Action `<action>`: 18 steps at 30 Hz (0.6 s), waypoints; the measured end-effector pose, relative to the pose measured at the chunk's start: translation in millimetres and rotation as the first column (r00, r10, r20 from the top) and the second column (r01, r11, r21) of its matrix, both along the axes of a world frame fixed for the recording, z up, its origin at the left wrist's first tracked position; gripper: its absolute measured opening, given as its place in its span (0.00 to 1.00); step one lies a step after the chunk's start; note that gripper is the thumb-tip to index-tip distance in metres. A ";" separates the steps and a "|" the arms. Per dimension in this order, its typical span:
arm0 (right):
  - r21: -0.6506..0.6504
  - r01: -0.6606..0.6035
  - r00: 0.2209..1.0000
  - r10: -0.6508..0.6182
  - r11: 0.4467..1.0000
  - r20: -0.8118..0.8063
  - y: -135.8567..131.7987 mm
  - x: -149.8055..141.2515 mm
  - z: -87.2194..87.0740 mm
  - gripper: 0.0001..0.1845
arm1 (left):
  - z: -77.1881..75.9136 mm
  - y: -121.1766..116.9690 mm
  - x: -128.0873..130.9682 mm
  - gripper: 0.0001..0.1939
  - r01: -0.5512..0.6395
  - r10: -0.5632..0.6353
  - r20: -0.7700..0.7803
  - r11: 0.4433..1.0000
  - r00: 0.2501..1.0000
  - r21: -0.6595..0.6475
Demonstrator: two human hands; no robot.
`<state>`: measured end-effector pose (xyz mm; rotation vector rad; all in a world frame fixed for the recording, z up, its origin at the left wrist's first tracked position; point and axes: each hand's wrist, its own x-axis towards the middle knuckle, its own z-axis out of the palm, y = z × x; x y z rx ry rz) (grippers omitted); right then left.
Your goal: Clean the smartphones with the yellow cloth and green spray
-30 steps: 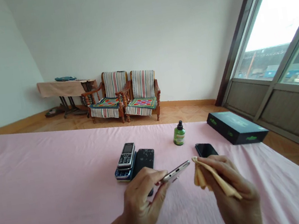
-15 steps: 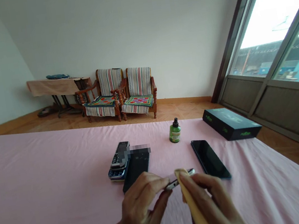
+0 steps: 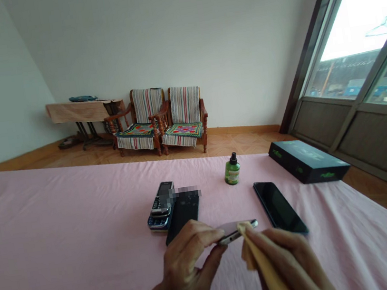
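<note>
Yellow cloth: since a second ago, it has been brought over onto the edge of the silver phone.
Left hand: the silver phone's near end is pinched by thumb and fingers, up above the pink sheet.
Right hand: the cloth is gripped and held against the phone.
Green bottle: it is stood farther back.

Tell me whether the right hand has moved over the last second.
Yes: against the standing green bottle, the right hand has shifted left and lower in view; its cloth now meets the edge of the held phone.
</note>
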<state>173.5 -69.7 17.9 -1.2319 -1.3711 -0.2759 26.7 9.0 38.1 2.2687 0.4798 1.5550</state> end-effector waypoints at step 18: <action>-0.020 0.079 0.997 -0.079 0.997 -0.003 1.7 8.3 -15.3 0.19 | -0.6 -3.2 2.0 0.12 0.005 -0.004 -0.012 1.000 1.000 0.021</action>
